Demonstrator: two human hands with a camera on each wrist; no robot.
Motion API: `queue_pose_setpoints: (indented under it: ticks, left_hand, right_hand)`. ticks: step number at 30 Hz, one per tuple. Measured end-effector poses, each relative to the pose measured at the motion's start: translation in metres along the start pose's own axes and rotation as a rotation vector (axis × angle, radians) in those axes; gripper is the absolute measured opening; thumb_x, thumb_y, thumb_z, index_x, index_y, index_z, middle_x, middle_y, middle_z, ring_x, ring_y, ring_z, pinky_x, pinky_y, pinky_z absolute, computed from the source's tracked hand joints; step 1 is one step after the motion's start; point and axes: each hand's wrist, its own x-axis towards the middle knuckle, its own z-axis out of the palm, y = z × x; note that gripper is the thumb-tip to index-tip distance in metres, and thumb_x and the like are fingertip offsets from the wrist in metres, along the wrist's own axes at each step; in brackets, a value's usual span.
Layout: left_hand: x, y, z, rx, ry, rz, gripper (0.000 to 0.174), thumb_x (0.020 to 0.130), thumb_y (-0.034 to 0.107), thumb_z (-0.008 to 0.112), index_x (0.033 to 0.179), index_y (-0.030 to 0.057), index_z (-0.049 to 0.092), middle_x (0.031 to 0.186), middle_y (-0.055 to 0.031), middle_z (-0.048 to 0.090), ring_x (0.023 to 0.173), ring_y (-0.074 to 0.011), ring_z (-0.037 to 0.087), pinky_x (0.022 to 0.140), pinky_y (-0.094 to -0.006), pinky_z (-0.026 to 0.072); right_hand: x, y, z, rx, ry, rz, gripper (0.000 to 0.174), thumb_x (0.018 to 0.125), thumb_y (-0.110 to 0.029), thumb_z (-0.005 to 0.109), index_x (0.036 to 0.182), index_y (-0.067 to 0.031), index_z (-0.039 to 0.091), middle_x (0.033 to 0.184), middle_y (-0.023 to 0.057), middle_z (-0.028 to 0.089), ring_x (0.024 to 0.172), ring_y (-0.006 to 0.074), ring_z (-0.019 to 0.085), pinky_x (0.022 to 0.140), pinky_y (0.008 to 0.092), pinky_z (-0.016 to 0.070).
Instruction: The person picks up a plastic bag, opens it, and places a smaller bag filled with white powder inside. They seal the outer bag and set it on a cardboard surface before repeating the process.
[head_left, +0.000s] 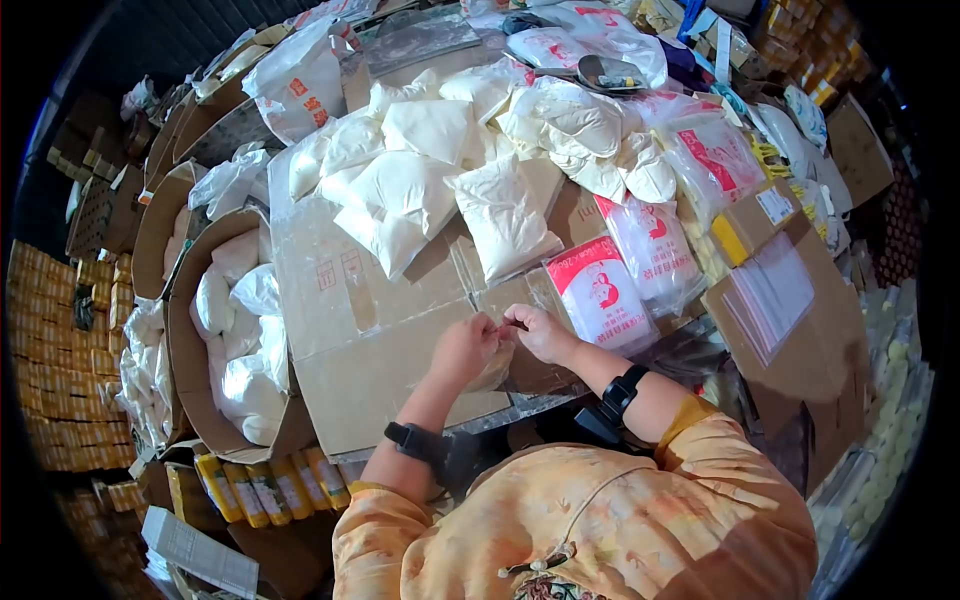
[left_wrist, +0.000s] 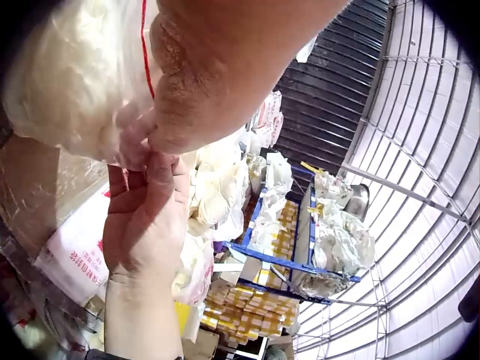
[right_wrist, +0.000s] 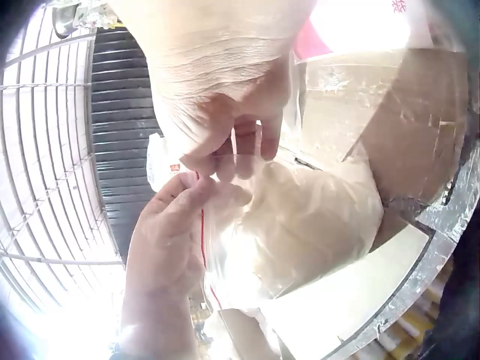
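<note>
A clear zip-lock bag (right_wrist: 315, 225) with a red strip along its mouth, filled with something pale cream, hangs between both hands near the table's front edge. My left hand (head_left: 468, 345) pinches the bag's mouth. Right beside it, my right hand (head_left: 542, 335) also pinches the mouth, thumb and fingers on the strip. In the left wrist view the bag (left_wrist: 67, 82) bulges below the red line, and the fingertips of both hands nearly meet there. Filled bags (head_left: 505, 215) of the same pale stuff lie in a heap just beyond the hands.
Flattened cardboard (head_left: 350, 350) covers the table. Printed red-and-white packs of bags (head_left: 602, 295) lie right of the hands. A tall carton (head_left: 180, 340) at the left holds several filled bags. A metal scoop (head_left: 608, 72) rests at the back; a small cardboard box (head_left: 752, 222) sits at right.
</note>
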Motion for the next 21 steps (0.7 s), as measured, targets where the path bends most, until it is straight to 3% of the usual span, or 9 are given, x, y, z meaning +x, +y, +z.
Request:
queue_pose_setpoints:
  ticks: [12, 18, 21]
  left_hand:
    - [-0.001, -0.007, 0.001, -0.112, -0.052, 0.001, 0.019, 0.078, 0.021, 0.058, 0.083, 0.0032, 0.058, 0.075, -0.0191, 0.06, 0.072, -0.0359, 0.058, 0.063, -0.0404, 0.0458]
    - [-0.004, -0.017, -0.006, -0.251, -0.091, -0.083, 0.021, 0.076, 0.022, 0.062, 0.083, 0.0027, 0.061, 0.076, -0.0186, 0.061, 0.07, -0.0328, 0.059, 0.062, -0.0378, 0.0458]
    - [-0.006, -0.01, -0.013, -0.147, -0.106, -0.057, 0.02, 0.076, 0.022, 0.061, 0.083, 0.0025, 0.061, 0.076, -0.0184, 0.061, 0.07, -0.0335, 0.059, 0.062, -0.0382, 0.0458]
  right_hand:
    - [-0.004, -0.001, 0.004, -0.087, 0.066, -0.135, 0.011, 0.081, 0.003, 0.049, 0.091, -0.0003, 0.053, 0.083, 0.0041, 0.056, 0.08, 0.0109, 0.052, 0.075, 0.0248, 0.0432]
    - [0.001, 0.002, 0.002, 0.046, -0.042, -0.025, 0.009, 0.084, -0.001, 0.05, 0.09, -0.0016, 0.057, 0.083, 0.0031, 0.058, 0.079, 0.0094, 0.052, 0.075, 0.0242, 0.0429]
    - [0.001, -0.003, 0.003, 0.018, -0.085, 0.021, 0.007, 0.084, -0.002, 0.053, 0.089, -0.0022, 0.058, 0.081, 0.0035, 0.059, 0.079, 0.0095, 0.052, 0.075, 0.0244, 0.0427]
